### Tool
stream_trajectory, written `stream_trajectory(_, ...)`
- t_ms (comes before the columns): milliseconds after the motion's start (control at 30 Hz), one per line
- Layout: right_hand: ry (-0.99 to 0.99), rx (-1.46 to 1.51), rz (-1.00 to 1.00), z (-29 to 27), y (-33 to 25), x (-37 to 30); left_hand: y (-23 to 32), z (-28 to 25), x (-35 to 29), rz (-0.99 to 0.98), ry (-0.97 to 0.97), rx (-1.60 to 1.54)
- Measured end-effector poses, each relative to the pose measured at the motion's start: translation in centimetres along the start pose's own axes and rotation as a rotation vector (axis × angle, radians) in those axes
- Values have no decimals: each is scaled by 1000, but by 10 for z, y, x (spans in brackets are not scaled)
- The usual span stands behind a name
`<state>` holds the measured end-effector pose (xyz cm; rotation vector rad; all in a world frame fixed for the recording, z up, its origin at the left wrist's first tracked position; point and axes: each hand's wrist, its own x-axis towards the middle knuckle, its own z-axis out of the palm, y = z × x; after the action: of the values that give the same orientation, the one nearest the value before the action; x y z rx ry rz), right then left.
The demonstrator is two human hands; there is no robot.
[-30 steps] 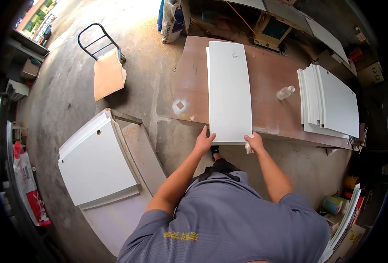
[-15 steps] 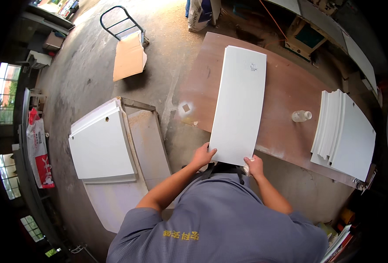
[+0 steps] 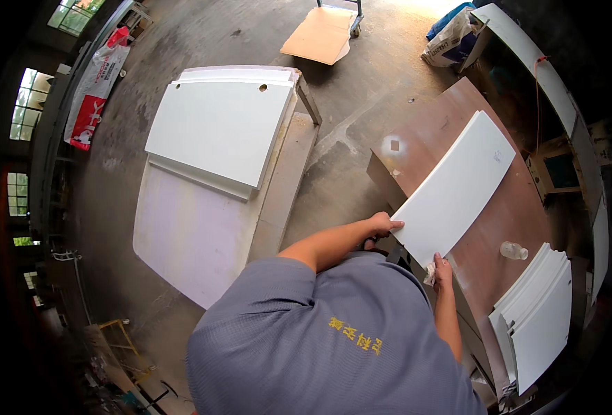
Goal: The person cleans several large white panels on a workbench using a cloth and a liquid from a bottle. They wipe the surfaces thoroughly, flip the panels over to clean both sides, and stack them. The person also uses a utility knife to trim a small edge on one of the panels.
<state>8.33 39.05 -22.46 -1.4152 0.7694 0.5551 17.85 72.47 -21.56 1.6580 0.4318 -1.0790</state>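
A long white panel [image 3: 458, 187] lies on the brown tabletop [image 3: 416, 166], its near end jutting past the table edge toward me. My left hand [image 3: 383, 225] grips the near left corner, thumb on top and fingers partly hidden beneath. At the near right corner, my right hand [image 3: 443, 271] is closed on the panel's edge. A crumpled whitish wad [image 3: 430, 274], perhaps cloth or paper, is also held in that hand. To the right of the panel, a clear bottle [image 3: 513, 250] lies on the table.
Several white panels [image 3: 544, 332] are stacked at the table's near right end. On my left, more white panels [image 3: 216, 131] with round holes lie on a pale board over a stand. Farther off are a hand truck with cardboard [image 3: 320, 33] and sacks [image 3: 451, 41].
My view has turned left, so the table and panel now appear farther right and slanted. Both hands keep their hold on the panel's near corners.
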Motion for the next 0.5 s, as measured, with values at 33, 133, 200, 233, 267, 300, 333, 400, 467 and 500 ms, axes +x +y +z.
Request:
stream_trajectory(33,14,-34,-20,8,-4,-3,-17,-4,12,66,-51,-94)
stream_trajectory(133,50,-54,30,22,-12,-3,-24,-1,14,165,28,-289)
stream_trajectory(200,26,-142,42,54,-23,-18,-36,-8,0,148,-16,-615)
stream_trajectory(233,1,-157,-10,72,-23,-23,-44,-5,-2,201,-52,-858)
stream_trajectory(267,23,-194,25,84,-19,-23,-39,9,-10,195,-29,-960)
stream_trajectory(300,-55,-221,61,99,-16,-19,-45,15,-17,189,25,-1068)
stream_trajectory(333,-93,-247,79,102,-21,-19,-46,16,-19,140,13,-958)
stream_trajectory(400,-147,-172,53,117,-40,-21,-57,-12,-36,127,29,-915)
stream_trajectory(467,-179,26,99,105,-64,-7,-76,-38,-49,150,62,-891)
stream_trajectory(500,-292,141,142,91,-69,9,-87,-49,-63,161,102,-904)
